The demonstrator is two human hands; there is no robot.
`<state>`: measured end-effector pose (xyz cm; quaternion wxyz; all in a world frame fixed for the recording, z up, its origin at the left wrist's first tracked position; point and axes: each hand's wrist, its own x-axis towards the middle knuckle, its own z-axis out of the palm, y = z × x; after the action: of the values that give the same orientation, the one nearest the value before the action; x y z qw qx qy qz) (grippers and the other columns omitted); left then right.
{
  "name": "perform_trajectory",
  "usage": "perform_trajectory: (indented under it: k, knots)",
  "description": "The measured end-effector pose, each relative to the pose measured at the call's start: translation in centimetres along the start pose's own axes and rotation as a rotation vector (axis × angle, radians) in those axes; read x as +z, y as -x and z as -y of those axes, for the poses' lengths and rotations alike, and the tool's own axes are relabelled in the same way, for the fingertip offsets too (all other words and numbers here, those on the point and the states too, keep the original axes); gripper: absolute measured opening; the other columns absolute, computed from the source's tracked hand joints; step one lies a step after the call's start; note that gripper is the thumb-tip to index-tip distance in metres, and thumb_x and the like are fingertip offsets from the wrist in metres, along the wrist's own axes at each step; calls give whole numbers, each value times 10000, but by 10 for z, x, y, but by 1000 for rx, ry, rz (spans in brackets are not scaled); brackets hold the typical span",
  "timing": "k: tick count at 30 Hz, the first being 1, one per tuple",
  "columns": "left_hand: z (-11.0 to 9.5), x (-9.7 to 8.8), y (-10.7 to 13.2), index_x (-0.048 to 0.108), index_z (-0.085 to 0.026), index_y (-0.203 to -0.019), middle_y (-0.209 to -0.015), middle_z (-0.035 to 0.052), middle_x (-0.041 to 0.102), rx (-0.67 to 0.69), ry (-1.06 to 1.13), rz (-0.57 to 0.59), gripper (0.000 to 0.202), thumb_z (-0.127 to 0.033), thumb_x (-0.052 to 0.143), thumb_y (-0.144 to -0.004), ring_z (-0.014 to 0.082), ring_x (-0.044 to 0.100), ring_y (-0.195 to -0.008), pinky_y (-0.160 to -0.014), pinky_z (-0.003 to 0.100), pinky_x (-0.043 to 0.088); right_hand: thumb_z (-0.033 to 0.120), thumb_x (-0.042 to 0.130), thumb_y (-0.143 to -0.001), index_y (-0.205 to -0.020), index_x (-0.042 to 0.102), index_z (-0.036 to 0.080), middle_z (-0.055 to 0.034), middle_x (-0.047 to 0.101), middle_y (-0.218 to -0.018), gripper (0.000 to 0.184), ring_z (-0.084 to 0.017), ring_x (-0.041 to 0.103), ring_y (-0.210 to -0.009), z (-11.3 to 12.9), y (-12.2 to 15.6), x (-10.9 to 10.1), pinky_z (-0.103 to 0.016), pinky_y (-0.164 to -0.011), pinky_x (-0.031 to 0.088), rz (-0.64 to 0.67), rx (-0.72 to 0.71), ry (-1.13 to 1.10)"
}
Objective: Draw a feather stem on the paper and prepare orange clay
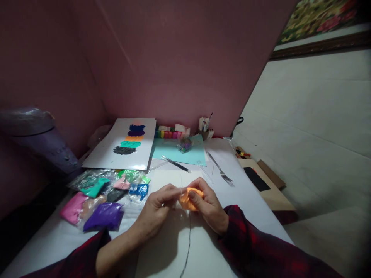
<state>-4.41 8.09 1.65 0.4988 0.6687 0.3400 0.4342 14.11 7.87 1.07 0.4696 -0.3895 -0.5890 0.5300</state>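
My right hand (207, 200) grips a small packet of orange modelling clay (188, 201), the thumb pressed on its front. At the packet's left edge, my left hand (160, 204) pinches its clear plastic with closed fingertips. Both hands are above a white sheet (162, 253) on the table, which bears a thin dark drawn line (189, 243). More bagged clay lies left of my left hand: a purple packet (103, 217), a pink packet (72, 208), a teal packet (95, 188) and a blue packet (139, 190), among several others.
Beyond my hands lie a fork (222, 170), a black pen-like tool (176, 164) and a clear plastic fork (204, 170). Farther back are a turquoise sheet (165, 150), a white board with painted colour bands (101, 150) and small paint pots (171, 134). A lilac tumbler (49, 144) stands left.
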Motion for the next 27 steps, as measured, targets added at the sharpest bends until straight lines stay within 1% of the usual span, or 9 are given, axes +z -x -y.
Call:
perform_trajectory:
  k: [4,8,11,14,17,19,22,25,27]
  knots:
    - [3,-1,-1,762,-261,-1005,-788,4,560,-28,16,-1,358,-103,537,-776,132,517,-722,-672,263,394,526,573,-895,-891,492,191,29,490,-717,345,-90,431,-565,-3,0,0,-224,-507,347,6,-1,4]
    - [6,0,-3,736,-202,-901,-785,2,569,-27,17,-10,249,-122,540,-770,128,513,-703,-656,255,396,514,590,-886,-875,512,184,22,498,-741,339,-91,452,-592,-5,0,2,-220,-523,367,-15,-30,-10]
    - [5,1,-4,695,-175,-837,-788,5,577,-23,-14,2,189,-131,524,-772,127,509,-708,-646,248,390,513,605,-873,-871,519,182,25,505,-723,342,-90,455,-576,-4,1,4,-218,-512,372,-26,-12,-35]
    - [3,2,-4,635,-161,-759,-735,-7,550,-17,-84,22,172,-99,477,-735,122,483,-688,-632,240,374,497,629,-858,-858,529,176,19,517,-738,336,-97,482,-609,-3,1,5,-224,-544,399,-37,-19,-43]
    - [2,4,-4,567,-162,-720,-712,-11,538,-15,-151,4,158,-75,437,-696,122,470,-683,-627,237,370,487,636,-853,-865,535,175,25,511,-724,328,-93,466,-597,-3,0,4,-219,-536,389,-66,-23,-31]
    - [1,4,-4,548,-165,-718,-708,-10,546,-10,-162,-30,142,-77,440,-691,126,480,-686,-634,241,382,490,631,-854,-880,534,176,29,505,-709,329,-90,449,-583,-5,-1,3,-215,-526,374,-100,-17,-22]
    - [1,4,-3,606,-163,-801,-782,16,613,-15,-102,-63,122,-136,498,-750,143,534,-734,-673,260,423,487,623,-861,-897,533,176,26,514,-715,326,-96,463,-600,-7,-3,0,-220,-544,382,-129,-20,-13]
    - [1,2,-4,670,-163,-941,-942,63,670,-48,-45,-24,184,-230,562,-808,175,585,-837,-746,299,459,471,617,-866,-888,537,173,16,529,-740,309,-106,490,-634,-8,-4,-1,-231,-578,405,-146,-55,17]
    - [1,0,-5,688,-164,-958,-950,72,676,-71,-43,20,200,-268,582,-824,184,591,-856,-757,308,465,456,610,-871,-879,540,173,13,534,-746,292,-110,498,-644,-8,-5,-1,-236,-591,415,-167,-87,58]
